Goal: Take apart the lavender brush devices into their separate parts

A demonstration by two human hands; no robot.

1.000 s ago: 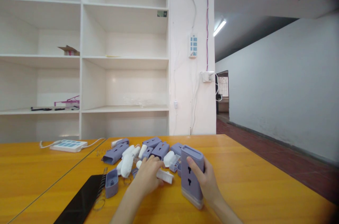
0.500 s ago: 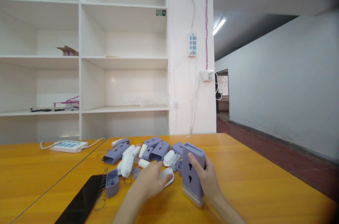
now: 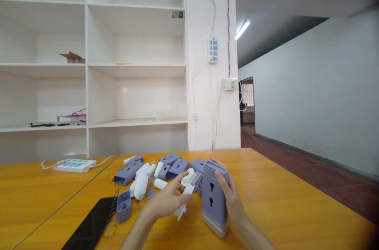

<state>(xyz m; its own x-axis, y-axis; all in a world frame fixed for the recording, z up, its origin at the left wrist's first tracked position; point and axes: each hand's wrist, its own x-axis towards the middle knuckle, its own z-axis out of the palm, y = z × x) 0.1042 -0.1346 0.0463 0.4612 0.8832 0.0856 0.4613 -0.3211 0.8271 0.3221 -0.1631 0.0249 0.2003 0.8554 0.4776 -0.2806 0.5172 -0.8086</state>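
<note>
My right hand [image 3: 234, 199] grips a lavender plastic housing [image 3: 211, 189], stood nearly upright, with two dark T-shaped slots and a translucent base. To its left, my left hand [image 3: 166, 202] pinches a thin white plastic piece [image 3: 187, 191] that is tilted, its toothed edge showing. Behind the hands lies a pile of parts: lavender housings [image 3: 178, 168], rounded white shells [image 3: 141, 183] and short white cylinders [image 3: 160, 183]. A clear plastic part [image 3: 195, 179] sits between the white piece and the housing. My fingers partly cover the white piece.
A lavender cup-shaped part [image 3: 123, 206] stands at the left, beside a black flat panel [image 3: 89, 222] and a clear coil [image 3: 111, 228]. A white power strip [image 3: 75, 165] with a cord lies farther back on the orange table [image 3: 281, 202]. White shelves [image 3: 136, 124] rise behind.
My left hand has raised the white piece from the tabletop and turned it on edge, its fingers now extended farther. The housing stays in my right hand, barely moved.
</note>
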